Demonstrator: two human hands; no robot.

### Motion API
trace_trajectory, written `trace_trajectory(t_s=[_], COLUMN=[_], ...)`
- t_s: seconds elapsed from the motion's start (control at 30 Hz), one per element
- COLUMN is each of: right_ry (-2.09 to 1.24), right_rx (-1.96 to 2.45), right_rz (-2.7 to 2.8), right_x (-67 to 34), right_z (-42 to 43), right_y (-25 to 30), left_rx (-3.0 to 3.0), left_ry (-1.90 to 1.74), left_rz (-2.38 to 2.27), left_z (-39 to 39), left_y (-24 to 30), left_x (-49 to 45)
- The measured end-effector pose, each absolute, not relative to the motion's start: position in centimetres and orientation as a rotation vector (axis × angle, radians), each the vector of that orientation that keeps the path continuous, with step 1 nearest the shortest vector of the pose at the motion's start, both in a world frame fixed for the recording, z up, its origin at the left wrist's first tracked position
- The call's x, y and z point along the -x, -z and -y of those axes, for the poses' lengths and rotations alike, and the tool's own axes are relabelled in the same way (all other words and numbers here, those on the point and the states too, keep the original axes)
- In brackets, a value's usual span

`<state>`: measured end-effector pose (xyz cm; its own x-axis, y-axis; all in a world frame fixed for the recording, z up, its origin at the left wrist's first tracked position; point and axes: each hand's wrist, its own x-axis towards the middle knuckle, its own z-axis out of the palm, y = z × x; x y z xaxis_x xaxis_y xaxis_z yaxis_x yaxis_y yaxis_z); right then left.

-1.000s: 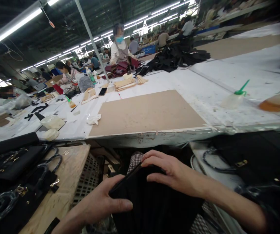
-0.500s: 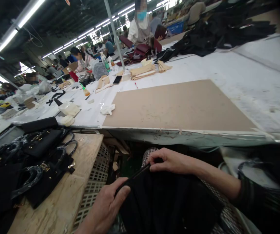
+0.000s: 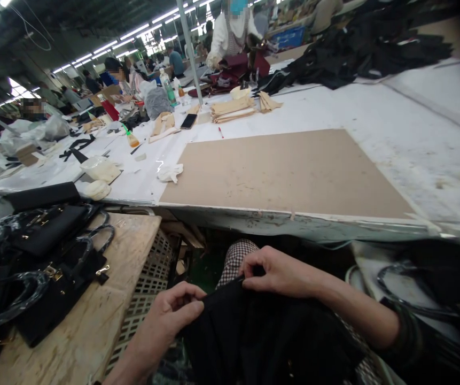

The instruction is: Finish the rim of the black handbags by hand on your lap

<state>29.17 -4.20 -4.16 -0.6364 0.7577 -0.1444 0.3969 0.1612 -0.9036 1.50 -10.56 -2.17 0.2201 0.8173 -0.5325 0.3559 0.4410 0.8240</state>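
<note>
A black bag [image 3: 262, 331] of soft-looking material lies across my lap, its upper edge stretched between my two hands. My left hand [image 3: 169, 315] pinches the left end of that edge between thumb and fingers. Farther along the edge, my right hand [image 3: 270, 272] is closed on it with thumb and forefinger together. A small gold glint shows low on the bag; the rest of its detail is lost in the dark. Checkered cloth [image 3: 238, 259] over my knee shows just beyond the edge.
Black handbags [image 3: 53, 230] with wrapped handles crowd a wooden board [image 3: 105, 299] at left, above a plastic crate [image 3: 145, 278]. Ahead, a white table [image 3: 394, 133] carries a brown cardboard sheet [image 3: 286, 171], a phone [image 3: 188, 121] and black pieces [image 3: 334, 59]. A masked co-worker [image 3: 233, 32] handles dark red items.
My left hand has shifted slightly left and up along the bag's edge, its fingers now more curled. My right hand keeps its pinch. The view has turned a little to the right.
</note>
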Motion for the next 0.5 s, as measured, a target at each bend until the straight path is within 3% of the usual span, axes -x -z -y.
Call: trace_trajectory(t_s=[0.5], right_ry=[-1.290], right_rx=[1.168], right_rz=[2.205], right_x=[-27.6], right_z=[4.6], right_y=[4.4], left_rx=[-1.107], left_ry=[-0.308], left_rz=[-1.185], left_z=[8.1], left_y=[2.5], left_x=[-2.1])
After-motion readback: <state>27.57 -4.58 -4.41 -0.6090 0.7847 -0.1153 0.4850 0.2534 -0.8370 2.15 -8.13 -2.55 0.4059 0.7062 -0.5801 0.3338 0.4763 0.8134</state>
